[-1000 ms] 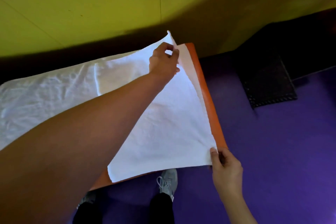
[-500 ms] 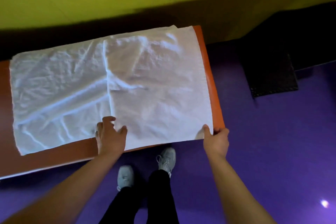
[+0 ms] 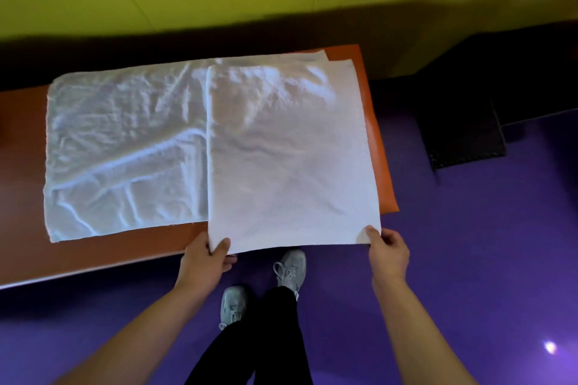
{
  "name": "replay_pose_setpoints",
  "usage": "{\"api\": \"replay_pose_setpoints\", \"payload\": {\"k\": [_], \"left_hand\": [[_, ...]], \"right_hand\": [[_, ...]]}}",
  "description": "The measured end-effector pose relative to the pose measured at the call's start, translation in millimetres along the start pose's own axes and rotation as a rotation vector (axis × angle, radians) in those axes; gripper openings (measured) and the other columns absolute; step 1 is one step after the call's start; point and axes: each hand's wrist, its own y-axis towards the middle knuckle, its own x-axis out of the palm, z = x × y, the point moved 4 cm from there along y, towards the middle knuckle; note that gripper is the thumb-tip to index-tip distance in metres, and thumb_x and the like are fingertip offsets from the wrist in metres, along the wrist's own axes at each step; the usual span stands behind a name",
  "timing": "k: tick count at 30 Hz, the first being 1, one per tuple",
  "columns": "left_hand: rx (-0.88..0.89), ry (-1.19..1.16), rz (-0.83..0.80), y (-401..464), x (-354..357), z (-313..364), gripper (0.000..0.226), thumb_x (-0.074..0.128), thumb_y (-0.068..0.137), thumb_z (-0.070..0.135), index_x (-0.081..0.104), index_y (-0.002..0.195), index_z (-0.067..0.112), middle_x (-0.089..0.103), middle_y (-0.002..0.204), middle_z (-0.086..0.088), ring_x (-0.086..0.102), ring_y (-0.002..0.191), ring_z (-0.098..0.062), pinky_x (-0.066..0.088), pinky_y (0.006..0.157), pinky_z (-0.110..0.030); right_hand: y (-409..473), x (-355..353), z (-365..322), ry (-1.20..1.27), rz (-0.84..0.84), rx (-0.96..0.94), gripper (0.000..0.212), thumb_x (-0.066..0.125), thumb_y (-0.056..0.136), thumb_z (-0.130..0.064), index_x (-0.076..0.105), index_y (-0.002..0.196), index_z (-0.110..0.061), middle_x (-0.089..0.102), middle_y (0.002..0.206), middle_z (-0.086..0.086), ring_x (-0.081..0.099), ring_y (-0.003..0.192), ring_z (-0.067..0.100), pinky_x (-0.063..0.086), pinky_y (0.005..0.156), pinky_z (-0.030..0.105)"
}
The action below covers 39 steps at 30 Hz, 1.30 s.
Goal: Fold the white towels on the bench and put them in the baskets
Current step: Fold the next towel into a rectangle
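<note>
Person stood at the bench (image 3: 25, 184), both hands on the near edge of the top towel (image 3: 291, 153). Left hand (image 3: 205, 259) pinched the near-left corner, thumb on top; right hand (image 3: 387, 248) pinched the near-right corner the same way. That towel lay over the right half of a wrinkled second towel (image 3: 125, 150), its near edge hanging past the bench front. Risks as I judged them: lifting the top towel could drag the one beneath, since they overlapped and terry clings. A corner could slip from a thin pinch, and the cloth would drop to the purple floor (image 3: 469, 259). Uneven pull would skew the fold. Dark basket (image 3: 463, 134) sat on the floor to the right, well apart.
</note>
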Motion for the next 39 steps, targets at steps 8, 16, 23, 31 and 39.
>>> {"api": "replay_pose_setpoints", "payload": {"k": [8, 16, 23, 31, 39], "left_hand": [[-0.056, -0.106, 0.029, -41.0, -24.6, 6.0, 0.011, 0.051, 0.103, 0.008, 0.059, 0.105, 0.015, 0.068, 0.108, -0.017, 0.075, 0.073, -0.029, 0.06, 0.069, -0.039], [0.038, -0.285, 0.177, -36.8, -38.3, 94.7, 0.012, 0.057, 0.097, 0.003, 0.068, 0.099, 0.008, 0.068, 0.075, -0.018, 0.067, 0.05, -0.018, 0.055, 0.049, -0.024], [0.171, -0.254, 0.121, 6.8, -46.0, 168.1, 0.01, 0.06, 0.097, 0.009, 0.066, 0.103, 0.014, 0.078, 0.083, -0.006, 0.058, 0.05, -0.017, 0.052, 0.053, -0.023], [0.388, 0.046, 0.322, 106.8, -40.6, 237.6, 0.024, 0.065, 0.095, 0.042, 0.069, 0.103, 0.019, 0.065, 0.063, -0.002, 0.058, 0.044, -0.011, 0.047, 0.05, -0.025], [0.355, 0.11, 0.361, 175.7, -21.9, 262.9, 0.023, 0.066, 0.095, 0.042, 0.069, 0.105, 0.021, 0.067, 0.069, 0.003, 0.061, 0.049, -0.006, 0.045, 0.048, -0.015]], "right_hand": [[-48.5, -21.0, -8.4, 0.176, -0.021, 0.036, 0.025, 0.068, 0.093, -0.008, 0.059, 0.115, -0.017, 0.059, 0.08, 0.002, 0.058, 0.071, 0.015, 0.049, 0.064, 0.024], [-21.8, -12.2, -90.7, 0.25, -0.209, -0.095, 0.009, 0.066, 0.093, -0.005, 0.072, 0.09, -0.011, 0.062, 0.083, 0.009, 0.052, 0.053, 0.011, 0.046, 0.052, 0.026], [10.8, 35.6, -164.6, 0.46, -0.413, 0.051, 0.019, 0.056, 0.094, -0.022, 0.068, 0.106, -0.013, 0.078, 0.104, 0.003, 0.069, 0.074, 0.014, 0.047, 0.065, 0.024], [71.1, 101.0, -219.8, 0.115, -0.205, -0.333, 0.008, 0.066, 0.094, -0.022, 0.069, 0.087, -0.02, 0.078, 0.087, 0.001, 0.073, 0.062, 0.01, 0.047, 0.05, 0.019], [126.1, 142.4, -228.3, 0.064, -0.158, -0.346, 0.009, 0.066, 0.096, -0.023, 0.071, 0.096, -0.015, 0.077, 0.082, -0.001, 0.073, 0.061, 0.011, 0.05, 0.05, 0.02]]}}
